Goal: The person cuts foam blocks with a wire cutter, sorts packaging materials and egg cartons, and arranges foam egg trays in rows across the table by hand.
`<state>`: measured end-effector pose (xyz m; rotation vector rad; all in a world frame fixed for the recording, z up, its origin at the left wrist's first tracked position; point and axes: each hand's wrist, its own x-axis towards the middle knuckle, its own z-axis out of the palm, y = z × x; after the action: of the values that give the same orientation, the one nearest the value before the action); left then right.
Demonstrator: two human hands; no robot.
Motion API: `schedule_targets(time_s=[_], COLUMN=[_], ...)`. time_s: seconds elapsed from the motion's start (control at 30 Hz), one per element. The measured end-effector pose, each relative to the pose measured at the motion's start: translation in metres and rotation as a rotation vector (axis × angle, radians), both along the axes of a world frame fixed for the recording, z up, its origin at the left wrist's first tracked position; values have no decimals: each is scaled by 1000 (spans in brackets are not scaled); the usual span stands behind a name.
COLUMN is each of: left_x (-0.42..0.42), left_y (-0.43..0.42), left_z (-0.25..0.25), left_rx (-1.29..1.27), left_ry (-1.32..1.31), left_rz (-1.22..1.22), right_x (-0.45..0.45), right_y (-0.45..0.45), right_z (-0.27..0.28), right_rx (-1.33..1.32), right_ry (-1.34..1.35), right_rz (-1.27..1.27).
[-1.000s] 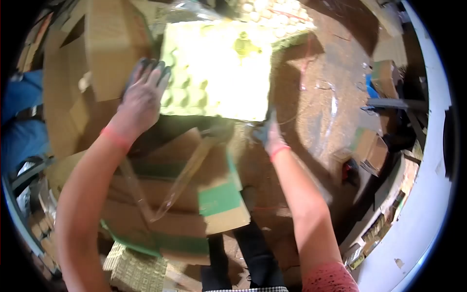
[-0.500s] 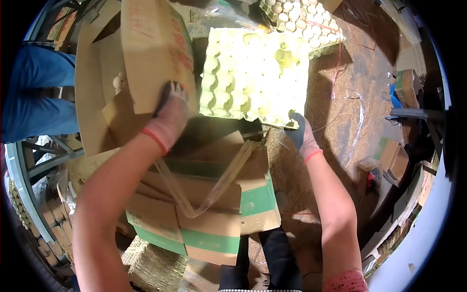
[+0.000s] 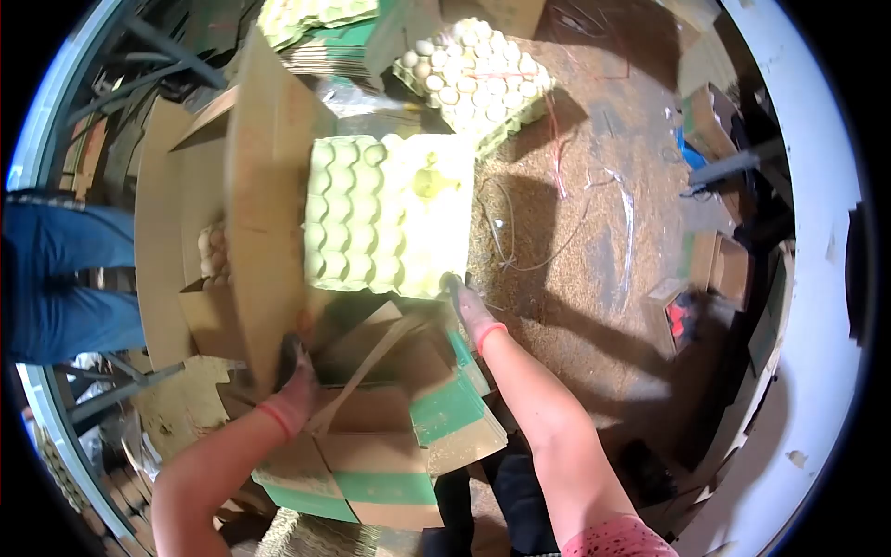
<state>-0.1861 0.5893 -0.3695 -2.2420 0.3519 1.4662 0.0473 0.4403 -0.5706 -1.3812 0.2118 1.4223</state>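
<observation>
My right hand (image 3: 471, 311), gloved, grips the near right corner of a pale green egg tray (image 3: 371, 213), which has a yellowish stain near its far right part. Lower left, my gloved left hand (image 3: 299, 385) is beside the near end of a raised cardboard flap (image 3: 269, 195); its fingers are partly hidden and blurred. That flap belongs to a large open box (image 3: 167, 232) on the left, with eggs (image 3: 214, 252) showing inside. Closer to me stands a brown and green carton (image 3: 371, 436) with open flaps and a loose strip of tape.
A tied stack of egg-filled trays (image 3: 478, 79) stands on the littered floor ahead. Another person's legs in blue trousers (image 3: 74, 278) are at the left, beside a metal frame (image 3: 121, 395). Small open boxes (image 3: 719, 269) lie at the right, with cords on the floor between.
My left hand has moved from the printed box side down toward its near end. The raised flap now looks narrower and more edge-on. My right hand still holds the tray corner; the view has shifted.
</observation>
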Motion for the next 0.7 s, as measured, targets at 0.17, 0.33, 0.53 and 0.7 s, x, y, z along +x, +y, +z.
schedule_targets(time_s=[0.17, 0.33, 0.53, 0.7], left_x=[-17, -1, 6, 56], left_y=[3, -18, -118, -212], left_z=[45, 138, 267, 360], left_rx=[-171, -326, -545, -575], left_ry=[-20, -550, -625, -211], left_rz=[366, 539, 83, 158], right_x=[26, -2, -99, -138], right_y=[2, -68, -240, -349], right_z=[35, 152, 332, 486], right_rx=[-197, -80, 34, 150], right_ry=[-292, -410, -476, -713], right_rz=[302, 185, 283, 160])
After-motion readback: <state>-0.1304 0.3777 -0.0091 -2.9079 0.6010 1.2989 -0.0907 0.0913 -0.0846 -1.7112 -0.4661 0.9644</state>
